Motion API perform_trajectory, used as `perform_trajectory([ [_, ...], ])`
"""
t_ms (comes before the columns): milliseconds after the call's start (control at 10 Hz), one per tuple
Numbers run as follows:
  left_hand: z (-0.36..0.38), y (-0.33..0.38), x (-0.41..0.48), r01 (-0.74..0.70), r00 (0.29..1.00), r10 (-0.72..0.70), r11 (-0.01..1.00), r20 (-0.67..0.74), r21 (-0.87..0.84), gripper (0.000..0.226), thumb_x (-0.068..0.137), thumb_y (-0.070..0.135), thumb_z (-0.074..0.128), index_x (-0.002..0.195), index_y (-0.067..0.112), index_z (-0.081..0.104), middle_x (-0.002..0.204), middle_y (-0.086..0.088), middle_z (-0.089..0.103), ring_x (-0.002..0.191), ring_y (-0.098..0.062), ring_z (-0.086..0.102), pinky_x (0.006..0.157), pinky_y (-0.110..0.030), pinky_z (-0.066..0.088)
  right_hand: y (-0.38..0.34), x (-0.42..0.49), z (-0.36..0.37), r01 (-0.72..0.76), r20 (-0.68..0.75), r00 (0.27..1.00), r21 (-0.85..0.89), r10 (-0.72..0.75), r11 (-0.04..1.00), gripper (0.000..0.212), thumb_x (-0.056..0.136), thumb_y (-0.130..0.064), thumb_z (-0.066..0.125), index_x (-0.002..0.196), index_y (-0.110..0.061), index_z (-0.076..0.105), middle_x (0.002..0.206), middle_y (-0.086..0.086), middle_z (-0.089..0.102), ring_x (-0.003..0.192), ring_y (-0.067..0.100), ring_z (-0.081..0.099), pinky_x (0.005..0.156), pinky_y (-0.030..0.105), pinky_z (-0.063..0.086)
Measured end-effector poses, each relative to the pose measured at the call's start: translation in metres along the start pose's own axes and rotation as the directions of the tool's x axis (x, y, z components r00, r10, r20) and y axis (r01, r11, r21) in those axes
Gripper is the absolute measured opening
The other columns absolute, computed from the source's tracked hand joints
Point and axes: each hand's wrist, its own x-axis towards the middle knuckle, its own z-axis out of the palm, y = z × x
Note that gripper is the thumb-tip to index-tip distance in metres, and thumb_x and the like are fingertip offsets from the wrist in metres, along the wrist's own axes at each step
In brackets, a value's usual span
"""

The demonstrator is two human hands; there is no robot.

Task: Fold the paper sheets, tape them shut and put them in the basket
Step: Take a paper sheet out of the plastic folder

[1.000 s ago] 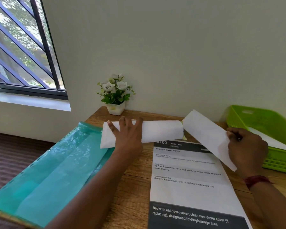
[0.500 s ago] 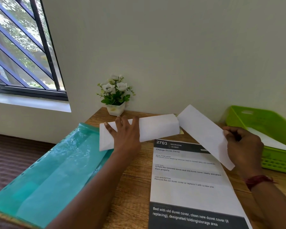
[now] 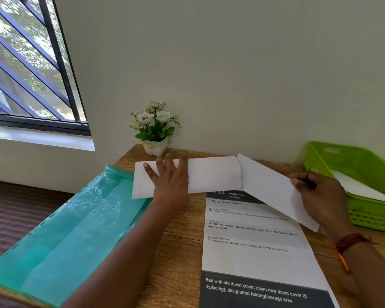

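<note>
White paper [image 3: 211, 174] (long strip, creased mid-length) lies on the worktop [image 3: 180, 252]. Left hand [image 3: 169, 183], fingers spread, presses it flat; right hand [image 3: 320, 196] pinches the raised flap. Basket [image 3: 365, 216] is cut off at right.

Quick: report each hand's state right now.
Left hand: open, fingers flat, pressing down the folded paper sheet.
Right hand: grip closed, pinching the sheet's raised flap.

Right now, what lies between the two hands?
In the head view, the white paper sheet spans it: the left hand presses one end flat, the right hand pinches its lifted flap.
</note>
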Motion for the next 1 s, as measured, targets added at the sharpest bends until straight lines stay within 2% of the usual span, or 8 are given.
perform_trajectory([
  [100,0.000,0.001,0.001,-0.004,1.000,0.004,1.000,0.017,-0.011,0.099,0.080,0.011,0.069,0.152,0.023,0.002,0.153,-0.016,0.003,0.146,-0.042,-0.009,0.112,-0.070,-0.008,0.002,0.001,0.000,0.009,0.022,1.000,-0.019,-0.009,1.000,0.013,0.091,-0.005,0.063,0.091,-0.015,0.072,0.088,-0.002,0.066,0.076,-0.002,0.054,0.063,-0.003,0.034],
  [300,0.001,0.001,0.000,-0.009,1.000,0.009,1.000,0.016,-0.010,0.098,0.080,0.012,0.069,0.152,0.022,0.003,0.153,-0.015,0.004,0.146,-0.043,-0.008,0.113,-0.069,-0.008,0.003,0.003,-0.002,0.019,0.039,0.999,-0.029,-0.017,0.999,0.013,0.091,-0.003,0.063,0.093,-0.009,0.074,0.088,0.001,0.066,0.078,0.004,0.053,0.064,-0.004,0.034],
  [500,0.002,0.000,0.001,-0.022,0.999,0.022,1.000,0.036,0.000,0.098,0.081,0.011,0.067,0.152,0.024,0.002,0.154,-0.016,0.001,0.146,-0.043,-0.011,0.112,-0.069,-0.009,0.006,0.005,-0.006,0.022,0.094,0.995,-0.026,-0.020,0.999,0.013,0.091,-0.004,0.063,0.094,-0.011,0.074,0.089,0.001,0.067,0.084,0.012,0.056,0.076,0.023,0.037],
  [800,0.002,-0.003,0.002,-0.025,0.997,0.024,1.000,0.069,0.018,0.097,0.082,0.013,0.066,0.152,0.026,0.000,0.155,-0.018,-0.006,0.146,-0.042,-0.016,0.112,-0.069,-0.012,0.013,0.009,-0.007,0.078,0.183,0.981,-0.062,-0.066,0.995,0.020,0.090,-0.005,0.065,0.086,-0.022,0.072,0.087,-0.005,0.069,0.085,0.013,0.060,0.076,0.025,0.040],
  [900,0.003,-0.001,0.002,-0.083,0.994,0.082,0.996,0.078,0.016,0.094,0.084,0.015,0.066,0.152,0.027,0.002,0.156,-0.015,-0.005,0.146,-0.041,-0.015,0.110,-0.068,-0.013,0.014,0.007,-0.003,0.118,0.213,0.971,-0.047,-0.106,0.992,0.028,0.089,-0.001,0.064,0.080,-0.028,0.068,0.083,-0.019,0.064,0.082,0.000,0.058,0.072,0.007,0.036],
  [1000,0.003,0.000,0.002,-0.121,0.987,0.122,0.993,0.106,-0.016,0.089,0.082,0.011,0.065,0.150,0.027,0.009,0.156,-0.010,0.005,0.148,-0.036,-0.010,0.109,-0.069,-0.013,0.018,0.006,0.004,0.141,0.238,0.962,-0.022,-0.131,0.990,0.033,0.088,0.000,0.065,0.079,-0.031,0.067,0.087,-0.019,0.066,0.082,-0.004,0.060,0.073,-0.001,0.038],
])
